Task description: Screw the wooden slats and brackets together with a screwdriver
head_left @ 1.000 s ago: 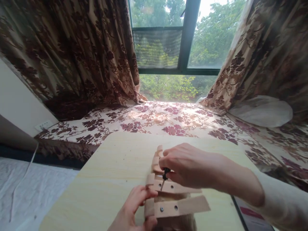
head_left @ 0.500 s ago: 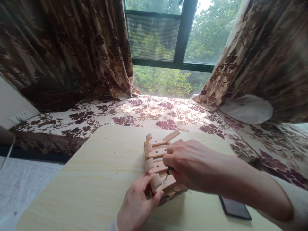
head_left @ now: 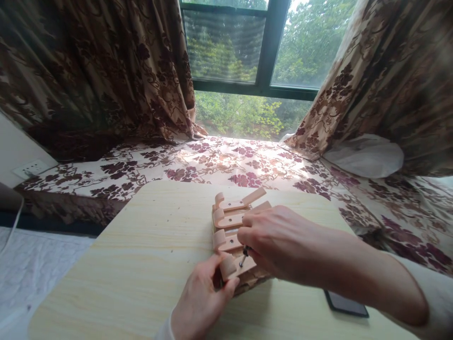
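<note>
Several pale wooden hook-shaped pieces (head_left: 225, 220) lie side by side across a block with a floral covering (head_left: 252, 280). Small screws show in their flat parts. My left hand (head_left: 205, 295) grips the curved end of the nearest wooden piece (head_left: 228, 267) between thumb and fingers. Above the same piece, my right hand (head_left: 271, 238) is closed round a small screwdriver (head_left: 244, 255), whose tip meets a screw in the flat part. The screwdriver's handle is mostly hidden by the fingers.
The pale wood-grain table (head_left: 141, 250) carries the work. A dark-edged phone (head_left: 346, 304) lies on it under my right forearm. Beyond the table are a floral-covered ledge (head_left: 219, 163), a window, patterned curtains (head_left: 141, 71) and a white plastic bag (head_left: 368, 156).
The screwdriver stands slightly differently, and my right hand has shifted a little to the left. My left hand keeps its hold. The view has tilted slightly.
</note>
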Motion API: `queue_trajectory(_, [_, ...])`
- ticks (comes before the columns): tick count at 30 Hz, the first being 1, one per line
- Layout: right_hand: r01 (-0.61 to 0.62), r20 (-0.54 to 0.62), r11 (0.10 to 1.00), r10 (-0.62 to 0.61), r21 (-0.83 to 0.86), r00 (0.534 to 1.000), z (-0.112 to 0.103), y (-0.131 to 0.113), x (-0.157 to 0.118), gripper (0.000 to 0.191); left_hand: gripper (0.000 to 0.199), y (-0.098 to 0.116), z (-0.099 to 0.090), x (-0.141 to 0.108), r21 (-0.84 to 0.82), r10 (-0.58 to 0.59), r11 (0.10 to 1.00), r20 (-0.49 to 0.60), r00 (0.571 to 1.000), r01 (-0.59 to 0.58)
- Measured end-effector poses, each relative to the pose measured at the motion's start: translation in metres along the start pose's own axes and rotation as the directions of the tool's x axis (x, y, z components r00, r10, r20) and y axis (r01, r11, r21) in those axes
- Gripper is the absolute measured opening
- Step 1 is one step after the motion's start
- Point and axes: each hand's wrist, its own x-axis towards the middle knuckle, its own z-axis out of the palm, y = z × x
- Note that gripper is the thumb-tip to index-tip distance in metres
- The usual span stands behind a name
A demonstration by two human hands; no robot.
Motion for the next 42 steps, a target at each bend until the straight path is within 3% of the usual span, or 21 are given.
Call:
queue_trajectory(7, [0.075,0.027,0.997,-0.075,-0.003,0.997,0.009,-0.009,0.011,0.010,0.015,-0.006,0.002,-0.001,-0.005,-0.006,1.000,-0.008,1.000,0.006])
queue_trajectory(12, [-0.170,0.002,0.979,0.171,-0.114,0.985,0.008,0.002,0.008,0.013,0.019,-0.004,0.000,-0.002,0.019,-0.016,1.000,0.016,1.000,0.016])
queue_trajectory(16, [-0.002,-0.056,1.000,0.003,0.006,0.998,-0.004,0.001,0.002,0.008,0.020,-0.001,-0.002,-0.001,0.027,-0.002,1.000,0.023,1.000,0.002])
queue_trajectory(19, [0.079,-0.004,0.997,-0.079,-0.005,0.997,-0.003,-0.002,0.005,0.014,0.015,-0.002,-0.002,-0.001,0.046,0.012,0.999,0.020,1.000,-0.013])
queue_trajectory(24, [-0.032,-0.040,0.997,0.029,-0.073,0.999,0.002,0.001,0.009,0.014,0.015,-0.006,0.001,-0.002,0.061,-0.009,0.998,0.000,1.000,0.009])
queue_trajectory(30, [0.075,0.003,0.996,-0.075,0.045,0.997,0.000,0.003,0.003,0.008,0.026,-0.007,0.001,-0.003,0.096,-0.038,0.995,0.013,0.999,0.036])
queue_trajectory(36, [-0.079,-0.009,0.996,0.079,-0.047,0.997,0.001,0.003,0.003,0.008,0.025,-0.009,0.000,-0.003,0.078,-0.029,0.997,0.026,0.999,0.027])
queue_trajectory(42, [0.034,0.123,0.999,-0.032,-0.017,0.992,-0.001,0.003,0.006,0.012,0.042,-0.019,0.003,-0.001,0.117,-0.119,0.986,0.005,0.993,0.117])
